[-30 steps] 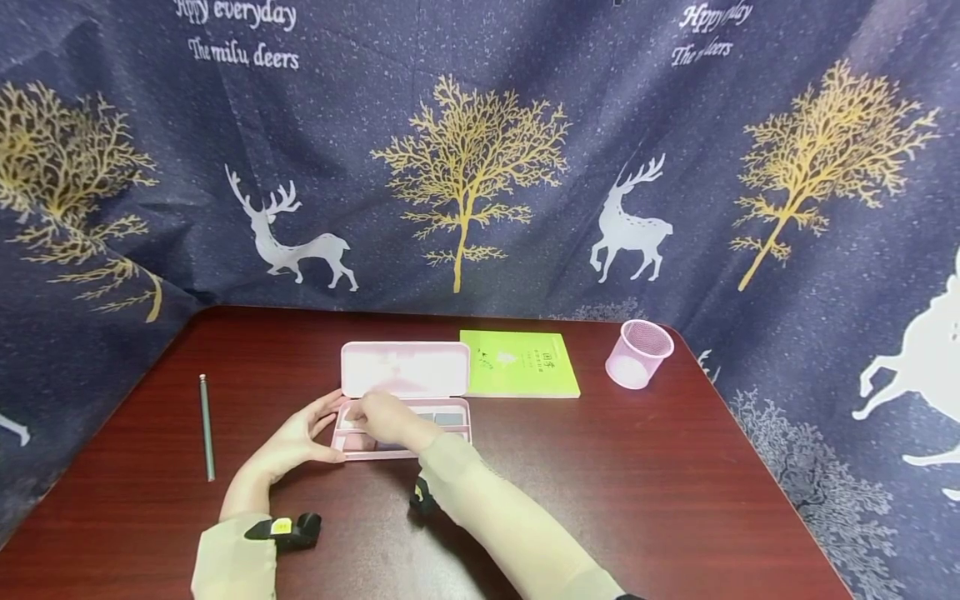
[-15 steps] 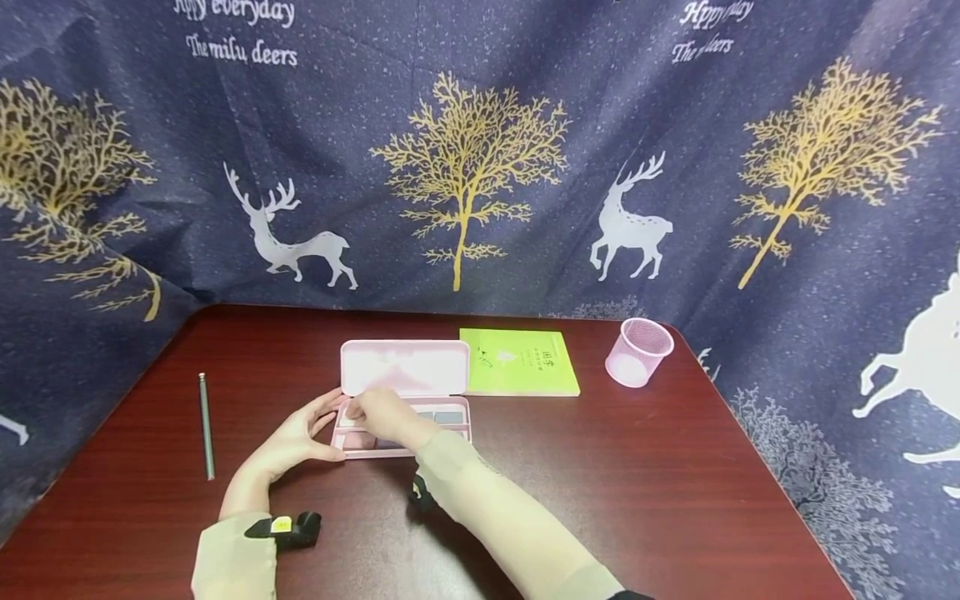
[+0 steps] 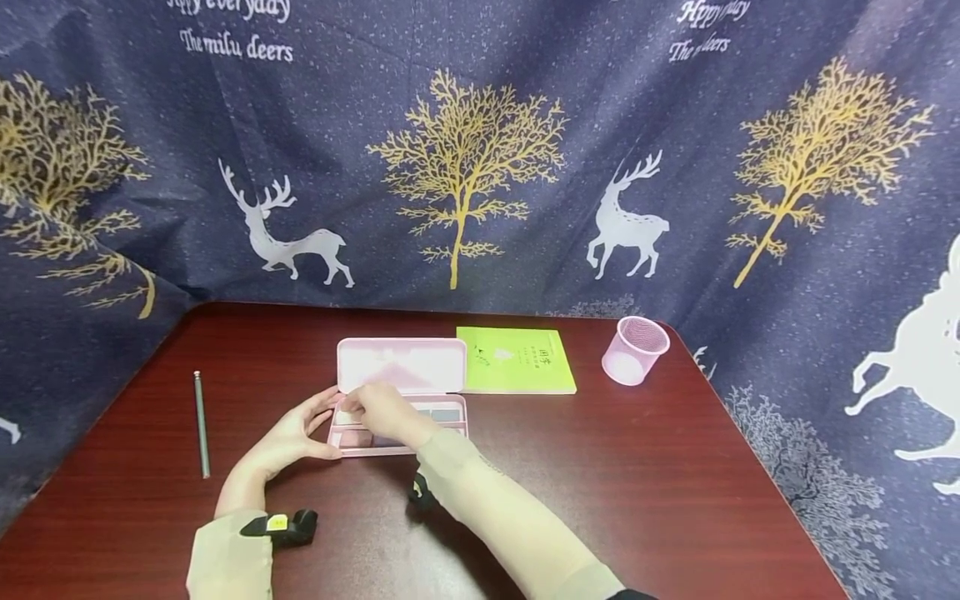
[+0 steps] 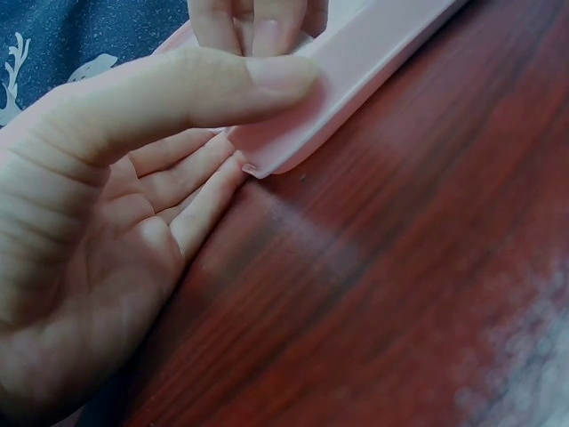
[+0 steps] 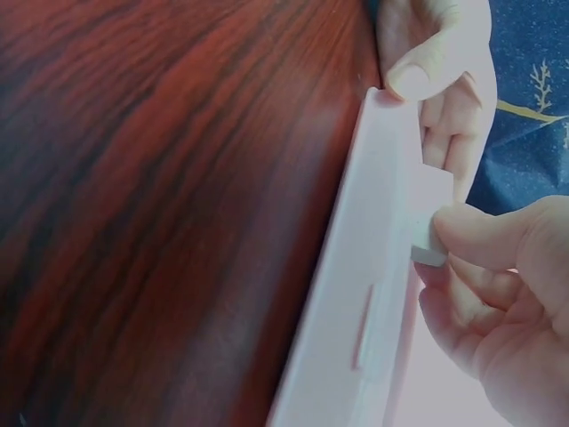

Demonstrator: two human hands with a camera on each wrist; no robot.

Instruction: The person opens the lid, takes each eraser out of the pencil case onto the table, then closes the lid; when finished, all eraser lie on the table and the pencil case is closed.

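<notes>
A pink pencil case (image 3: 378, 452) lies on the table with its lid (image 3: 405, 360) raised behind it. My left hand (image 3: 291, 437) holds the case's left end, thumb at the front corner and fingers along the side. My right hand (image 3: 384, 414) reaches into the left part of the rear compartment. In the right wrist view, its thumb and fingers pinch a white block that looks like an eraser (image 5: 432, 191). A grey piece (image 3: 446, 415) sits further right in that compartment, and a pinkish piece (image 3: 355, 438) in the front one. My right hand hides part of the inside.
A dark green pencil (image 3: 202, 425) lies on the table to the left. Behind and right of the case is a lime-green book (image 3: 517, 360), touching or close to the lid. A pink mesh pen cup (image 3: 634, 352) stands at the back right, before a hanging cloth (image 3: 675, 108).
The head view has shifted slightly. Both hands stay at the pencil case, with only very small movement of the right hand's fingers.
</notes>
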